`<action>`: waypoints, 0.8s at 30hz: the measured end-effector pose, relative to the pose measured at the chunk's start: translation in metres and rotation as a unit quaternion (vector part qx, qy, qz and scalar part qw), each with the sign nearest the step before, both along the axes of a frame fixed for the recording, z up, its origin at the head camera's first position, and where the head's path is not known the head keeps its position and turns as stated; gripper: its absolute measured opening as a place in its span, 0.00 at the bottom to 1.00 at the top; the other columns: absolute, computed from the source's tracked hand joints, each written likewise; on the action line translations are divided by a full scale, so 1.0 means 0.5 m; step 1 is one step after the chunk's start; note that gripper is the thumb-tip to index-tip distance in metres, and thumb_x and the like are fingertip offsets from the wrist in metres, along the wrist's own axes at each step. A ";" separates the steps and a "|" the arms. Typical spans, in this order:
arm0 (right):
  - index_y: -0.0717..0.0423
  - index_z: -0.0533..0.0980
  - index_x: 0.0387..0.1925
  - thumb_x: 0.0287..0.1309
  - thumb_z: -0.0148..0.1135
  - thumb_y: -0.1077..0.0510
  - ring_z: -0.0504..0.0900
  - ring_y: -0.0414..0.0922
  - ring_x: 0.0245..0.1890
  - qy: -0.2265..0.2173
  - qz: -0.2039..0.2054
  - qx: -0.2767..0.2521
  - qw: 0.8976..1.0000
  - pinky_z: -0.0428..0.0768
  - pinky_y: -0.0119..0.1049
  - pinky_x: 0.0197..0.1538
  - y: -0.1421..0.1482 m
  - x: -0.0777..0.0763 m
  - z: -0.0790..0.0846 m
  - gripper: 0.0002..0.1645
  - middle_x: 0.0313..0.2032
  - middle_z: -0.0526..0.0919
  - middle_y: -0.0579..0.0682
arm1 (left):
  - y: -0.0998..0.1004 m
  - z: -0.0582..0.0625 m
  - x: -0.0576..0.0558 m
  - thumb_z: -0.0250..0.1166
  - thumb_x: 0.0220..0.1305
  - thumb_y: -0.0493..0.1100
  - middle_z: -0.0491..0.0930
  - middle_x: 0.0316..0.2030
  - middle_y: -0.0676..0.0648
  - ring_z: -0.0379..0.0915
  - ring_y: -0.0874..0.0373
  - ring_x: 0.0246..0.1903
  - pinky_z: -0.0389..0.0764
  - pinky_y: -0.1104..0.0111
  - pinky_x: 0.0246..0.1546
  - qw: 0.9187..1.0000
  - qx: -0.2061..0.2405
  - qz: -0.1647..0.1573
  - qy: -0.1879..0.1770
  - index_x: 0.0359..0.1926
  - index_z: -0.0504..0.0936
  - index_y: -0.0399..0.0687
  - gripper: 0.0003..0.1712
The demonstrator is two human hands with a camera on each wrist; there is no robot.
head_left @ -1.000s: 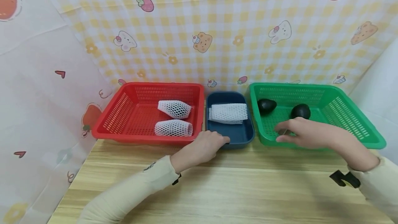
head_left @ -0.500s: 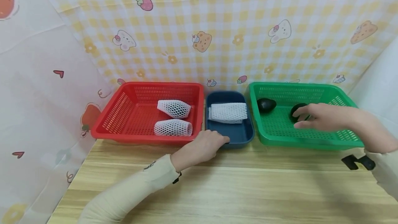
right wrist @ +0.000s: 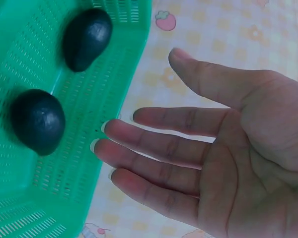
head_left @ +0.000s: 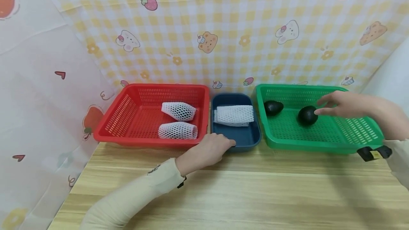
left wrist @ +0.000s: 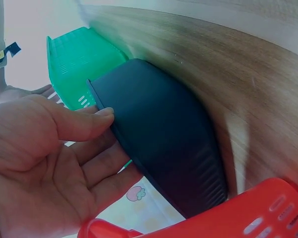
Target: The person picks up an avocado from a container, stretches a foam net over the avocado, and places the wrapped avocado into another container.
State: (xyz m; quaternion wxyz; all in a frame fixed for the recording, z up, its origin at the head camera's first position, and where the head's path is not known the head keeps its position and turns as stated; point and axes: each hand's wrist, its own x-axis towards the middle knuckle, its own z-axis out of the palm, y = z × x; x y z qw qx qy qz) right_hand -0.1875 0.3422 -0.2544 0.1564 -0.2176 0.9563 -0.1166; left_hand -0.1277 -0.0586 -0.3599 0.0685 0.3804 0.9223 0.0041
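Observation:
My left hand (head_left: 207, 151) pinches the front rim of a dark blue plastic bin (head_left: 244, 137). In the left wrist view the thumb lies on the bin's outer side, with the fingers behind the rim. White foam net sleeves (head_left: 234, 115) lie inside the bin. My right hand (head_left: 346, 105) hovers over the right part of the green basket (head_left: 319, 145), fingers spread and holding nothing. Just left of its fingertips sits a dark avocado (head_left: 307, 115) in that basket. Another avocado (head_left: 273, 108) lies by the basket's left wall.
On the left stands a red basket (head_left: 134, 123) holding two white foam nets; something dark shows through the upper net (head_left: 179, 111). All three containers stand side by side on the wooden table (head_left: 249, 191), against a checked cloth (head_left: 179, 20).
My right hand has moved right and farther back, passing across the right-hand avocado, which is fully visible now. My left hand has stayed at the blue bin's rim.

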 end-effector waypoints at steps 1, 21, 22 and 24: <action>0.80 0.71 0.58 0.71 0.63 0.53 0.83 0.60 0.47 -0.002 -0.002 -0.001 1.000 0.81 0.55 0.46 0.003 -0.002 -0.001 0.32 0.49 0.83 0.65 | 0.000 0.000 0.000 0.80 0.53 0.42 0.86 0.44 0.51 0.79 0.58 0.36 0.83 0.67 0.41 1.000 0.000 -0.001 0.002 0.63 0.82 0.56 0.34; 0.85 0.66 0.58 0.75 0.57 0.51 0.84 0.51 0.30 -0.097 -0.024 0.033 0.994 0.82 0.45 0.33 0.006 -0.042 0.021 0.36 0.40 0.83 0.62 | 0.001 -0.007 0.001 0.81 0.52 0.43 0.86 0.44 0.51 0.78 0.58 0.36 0.84 0.66 0.40 1.000 -0.001 -0.009 0.013 0.62 0.83 0.55 0.33; 0.86 0.66 0.59 0.75 0.57 0.50 0.82 0.49 0.27 -0.108 -0.029 0.031 0.993 0.80 0.43 0.31 0.004 -0.045 0.020 0.37 0.36 0.83 0.59 | 0.001 -0.007 0.001 0.81 0.52 0.43 0.86 0.43 0.51 0.78 0.58 0.35 0.84 0.66 0.40 1.000 -0.002 -0.009 0.014 0.61 0.83 0.55 0.33; 0.86 0.64 0.60 0.76 0.55 0.49 0.75 0.45 0.22 -0.129 -0.041 0.026 0.990 0.77 0.40 0.28 0.003 -0.050 0.018 0.38 0.30 0.80 0.52 | 0.001 -0.007 0.001 0.81 0.52 0.43 0.86 0.43 0.51 0.78 0.58 0.35 0.84 0.66 0.40 1.000 -0.003 -0.009 0.015 0.61 0.83 0.55 0.33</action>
